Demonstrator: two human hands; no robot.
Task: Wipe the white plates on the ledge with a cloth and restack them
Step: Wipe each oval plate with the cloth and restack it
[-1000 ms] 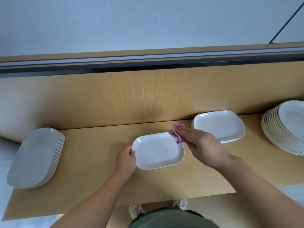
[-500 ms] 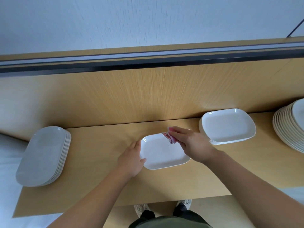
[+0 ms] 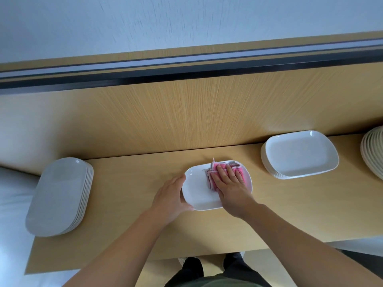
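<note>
Plate: white, rounded-rectangular, single, flat at mid-ledge.
Cloth: pink, folded, on the plate's right half.
Right stack: matching plates, well apart.
Left stack: oval plates.
Round stack: far right, cropped.

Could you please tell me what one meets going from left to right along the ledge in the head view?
Stack of oval plates → left hand gripping the single plate → right hand pressing the pink cloth → stack of rectangular plates → stack of round plates.
</note>
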